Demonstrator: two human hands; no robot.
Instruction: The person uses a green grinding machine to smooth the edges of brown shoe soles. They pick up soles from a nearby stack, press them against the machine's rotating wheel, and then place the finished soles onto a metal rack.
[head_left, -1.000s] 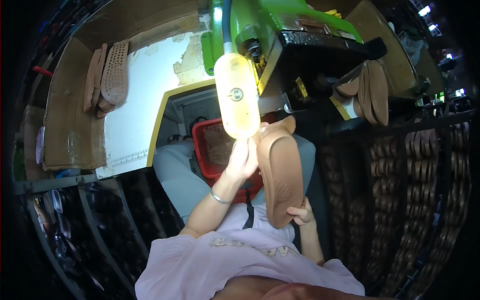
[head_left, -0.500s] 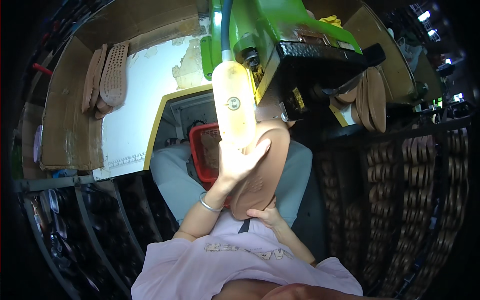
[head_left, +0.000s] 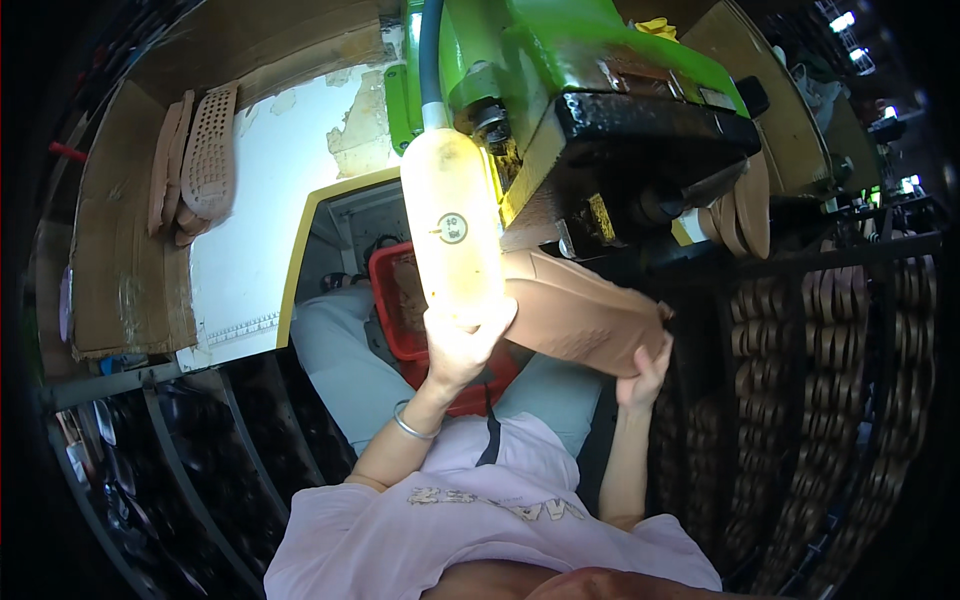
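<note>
A tan shoe sole (head_left: 578, 308) lies slantwise between my hands, its textured face toward me. My left hand (head_left: 462, 348) is closed on its left end, just under a glowing oblong lamp (head_left: 452, 235) that hides part of the fingers. My right hand (head_left: 644, 376) grips the right end from below, thumb on the near face. The sole's upper left edge is close to the underside of a green and black machine (head_left: 650, 135); whether they touch I cannot tell.
Several tan soles (head_left: 210, 150) lean in a cardboard box (head_left: 120, 250) at left, and more soles (head_left: 742, 215) stand right of the machine. Below the worktop (head_left: 250, 230) sits a red basket (head_left: 385, 290) between my knees. Racks of soles (head_left: 840, 370) line the right side.
The sole has swung from nearly upright to slantwise, its near end going right and up with my right hand. My left hand stays near the lamp.
</note>
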